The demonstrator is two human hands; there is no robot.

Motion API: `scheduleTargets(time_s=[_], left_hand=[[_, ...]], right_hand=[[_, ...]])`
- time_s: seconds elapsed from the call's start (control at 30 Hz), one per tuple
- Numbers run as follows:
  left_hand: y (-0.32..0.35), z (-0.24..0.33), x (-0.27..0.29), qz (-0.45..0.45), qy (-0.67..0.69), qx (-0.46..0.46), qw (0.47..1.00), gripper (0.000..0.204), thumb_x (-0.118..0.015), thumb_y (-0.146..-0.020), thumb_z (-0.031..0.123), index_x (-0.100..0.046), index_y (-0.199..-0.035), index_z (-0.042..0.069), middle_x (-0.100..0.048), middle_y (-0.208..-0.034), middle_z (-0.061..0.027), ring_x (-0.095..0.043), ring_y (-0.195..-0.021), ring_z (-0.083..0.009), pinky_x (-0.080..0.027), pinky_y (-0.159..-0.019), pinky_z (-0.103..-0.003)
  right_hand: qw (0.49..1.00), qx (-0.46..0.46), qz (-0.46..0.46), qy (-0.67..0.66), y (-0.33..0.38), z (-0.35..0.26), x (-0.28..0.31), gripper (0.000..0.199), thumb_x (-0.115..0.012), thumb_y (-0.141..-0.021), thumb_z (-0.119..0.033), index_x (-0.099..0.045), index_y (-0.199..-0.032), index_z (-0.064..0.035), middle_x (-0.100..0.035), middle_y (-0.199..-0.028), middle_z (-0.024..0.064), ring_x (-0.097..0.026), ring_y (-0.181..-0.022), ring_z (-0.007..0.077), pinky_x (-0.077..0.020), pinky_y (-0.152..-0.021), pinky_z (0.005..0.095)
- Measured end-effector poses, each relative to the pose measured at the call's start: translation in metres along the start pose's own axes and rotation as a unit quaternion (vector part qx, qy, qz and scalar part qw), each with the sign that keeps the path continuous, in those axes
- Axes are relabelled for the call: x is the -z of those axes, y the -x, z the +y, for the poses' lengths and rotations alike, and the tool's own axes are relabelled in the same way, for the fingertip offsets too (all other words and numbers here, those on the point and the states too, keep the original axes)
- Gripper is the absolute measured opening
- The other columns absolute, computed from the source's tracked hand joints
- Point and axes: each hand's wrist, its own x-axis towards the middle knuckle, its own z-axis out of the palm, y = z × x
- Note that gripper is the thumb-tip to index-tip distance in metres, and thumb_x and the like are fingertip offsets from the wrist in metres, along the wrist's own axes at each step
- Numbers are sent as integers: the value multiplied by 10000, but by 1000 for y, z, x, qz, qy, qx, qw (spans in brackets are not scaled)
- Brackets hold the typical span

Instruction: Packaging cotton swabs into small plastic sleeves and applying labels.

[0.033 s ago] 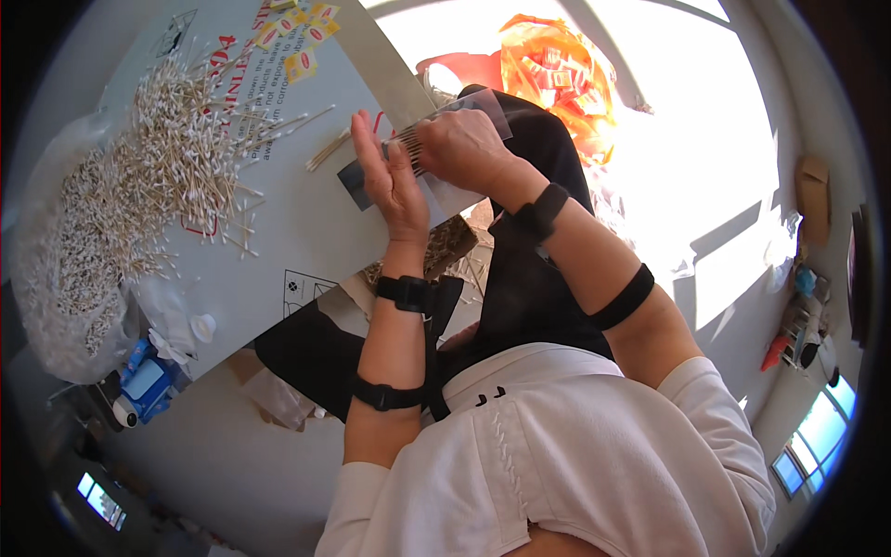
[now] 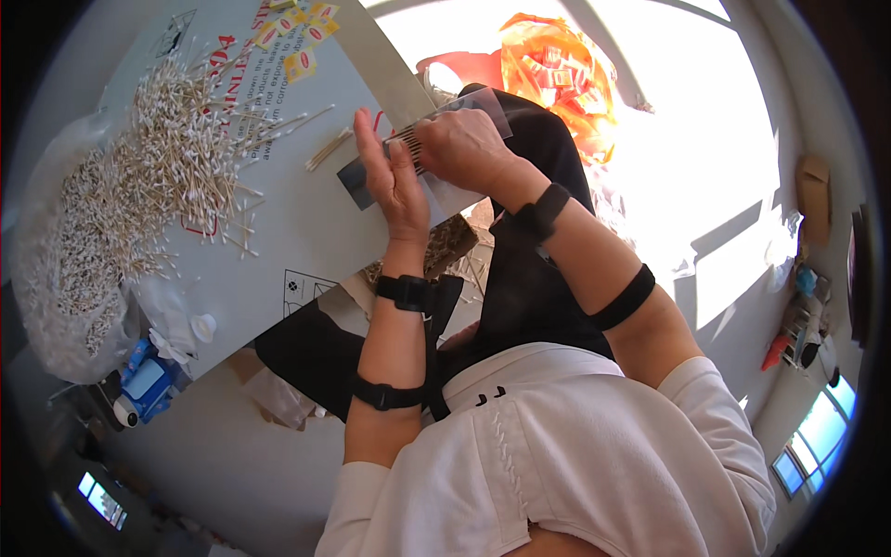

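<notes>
A row of thin cotton swabs lies side by side between my hands, over a clear plastic sleeve with a dark end. My left hand stands on edge at the left of the row, its fingers stretched out and its thumb against the swabs. From the other side, my right hand curls closed over the row's right end; its fingertips are hidden. A few loose cotton swabs lie on the table just left of my left hand.
A large heap of cotton swabs spills from a clear bag at the left. Small yellow-and-white packets lie at the far edge. A blue pack sits at the near left corner. An orange bag of packages stands beyond my knee.
</notes>
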Motion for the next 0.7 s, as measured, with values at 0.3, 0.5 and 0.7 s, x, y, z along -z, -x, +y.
scheduleTargets(time_s=[0.3, 0.5, 0.7], left_hand=[[5, 1, 7, 63, -1, -13, 998, 716, -398, -1038, 437, -170, -1526, -35, -194, -1591, -197, -192, -1479, -283, -160, -1202, -422], [2, 0, -13, 50, -3, -1, 999, 719, -362, -1041, 463, -177, -1524, -37, -183, -1593, -190, -195, -1476, -277, -154, -1208, -421], [3, 4, -23, 55, -25, 4, 998, 733, -346, -1041, 474, -154, -1525, -42, -166, -1597, -197, -193, -1476, -287, -154, -1208, -418]], right_hand=[[828, -242, 385, -328, 28, 43, -18, 221, -698, -877, -213, -638, -979, -26, -591, -765, 24, -565, -701, 166, -484, -679, 317], [466, -239, 170, -835, 24, 31, -42, 207, -674, -940, -192, -656, -986, 9, -678, -868, 44, -619, -698, 92, -508, -628, 252], [532, -200, 190, -801, 14, 33, -55, 158, -692, -924, -161, -689, -869, -13, -670, -761, 4, -594, -661, 61, -485, -599, 242]])
